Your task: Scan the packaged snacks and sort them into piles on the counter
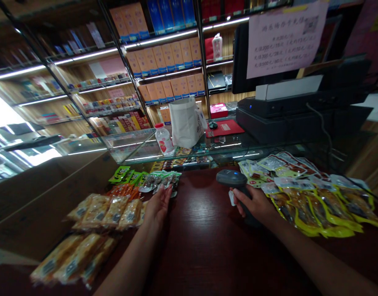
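Note:
My right hand is wrapped round the handle of a dark barcode scanner, whose head points left over the dark red counter. A small blue light glows on top of the scanner. On the other side, my left hand has its fingers stretched forward beside clear, green-edged snack packets; whether the fingertips touch them is unclear. Left of that hand lie bread-like snacks in clear wrap, orange packets and bright green packets. More wrapped snacks lie nearer to me.
Yellow-edged vacuum packs and other flat packs lie right. A cardboard box stands left. Behind are a glass case, a bottle, a white bag, a monitor with a paper sign, and stocked shelves.

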The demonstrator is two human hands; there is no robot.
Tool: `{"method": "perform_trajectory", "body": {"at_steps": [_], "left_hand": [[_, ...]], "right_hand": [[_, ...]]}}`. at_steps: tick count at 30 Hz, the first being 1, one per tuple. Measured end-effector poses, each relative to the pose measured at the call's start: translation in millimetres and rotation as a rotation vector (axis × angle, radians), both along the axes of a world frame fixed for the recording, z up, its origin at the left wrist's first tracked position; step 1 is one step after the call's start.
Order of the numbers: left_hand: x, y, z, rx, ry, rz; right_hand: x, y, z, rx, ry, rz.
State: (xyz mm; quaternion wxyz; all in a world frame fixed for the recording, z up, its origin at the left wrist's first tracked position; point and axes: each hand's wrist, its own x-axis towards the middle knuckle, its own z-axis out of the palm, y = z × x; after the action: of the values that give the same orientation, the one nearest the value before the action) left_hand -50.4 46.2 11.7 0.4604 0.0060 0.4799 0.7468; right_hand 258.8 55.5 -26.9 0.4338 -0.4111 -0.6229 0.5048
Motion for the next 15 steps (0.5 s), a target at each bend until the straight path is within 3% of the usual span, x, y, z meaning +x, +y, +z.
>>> {"method": "perform_trajectory", "body": {"at_steps": [15], "left_hand": [[2.2, -10.7, -4.8, -0.02, -0.075, -0.081]], "right_hand": [[-0.8, 0.2, -3.6, 0.006, 0.007, -0.017]]}}
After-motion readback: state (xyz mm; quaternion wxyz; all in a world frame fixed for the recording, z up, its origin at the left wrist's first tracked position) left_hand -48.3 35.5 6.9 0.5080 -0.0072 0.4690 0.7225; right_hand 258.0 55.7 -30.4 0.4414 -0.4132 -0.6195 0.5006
